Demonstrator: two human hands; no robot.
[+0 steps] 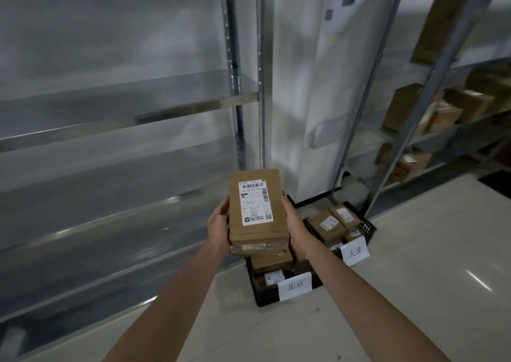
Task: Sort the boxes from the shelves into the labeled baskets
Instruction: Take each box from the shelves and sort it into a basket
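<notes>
Above the 北京 basket [257, 289]: left hand [218, 227] and right hand [293, 223], each grip closed on the parcel stack [258, 234].
I'd match its shipping label [255, 202] to the basket tag [295, 286], then lower it level.

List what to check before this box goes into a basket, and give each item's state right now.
1. Grip: left hand and right hand hold the box by its long sides: ok.
2. Shipping label faces up toward the camera: ok.
3. Destination on that label legible: cannot tell, the print is too small.
4. Basket tags readable, 北京 tag on the near basket, 天津 tag on the far basket: ok.
5. Room in the near basket, which already holds other boxes: cannot tell.
</notes>
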